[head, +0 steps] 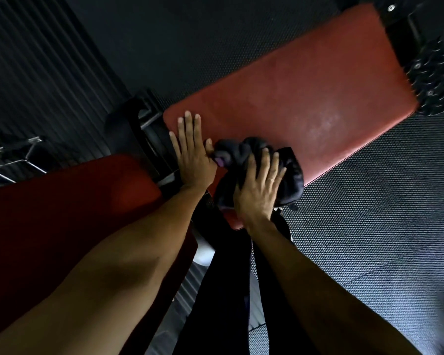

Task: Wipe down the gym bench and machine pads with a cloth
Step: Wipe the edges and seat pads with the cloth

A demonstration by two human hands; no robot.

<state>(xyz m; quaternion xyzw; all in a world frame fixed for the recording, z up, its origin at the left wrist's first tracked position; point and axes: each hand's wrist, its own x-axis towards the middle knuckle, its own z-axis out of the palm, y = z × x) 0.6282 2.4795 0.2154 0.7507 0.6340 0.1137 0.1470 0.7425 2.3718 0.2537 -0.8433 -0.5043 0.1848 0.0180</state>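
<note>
Head view: cloth point(241, 155) is being pressed on red pad point(305, 85) by right hand point(259, 190) with spread fingers, left hand point(192, 160) being laid flat, open; bunching risks patches being missed.

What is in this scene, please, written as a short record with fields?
cloth: dark, bunched, on the near end of the long red pad
right hand: presses on top of the cloth, fingers spread
left hand: flat on the long red pad beside the cloth, fingers straight
second red pad: lower left, below the left forearm
floor: dark textured matting
</note>
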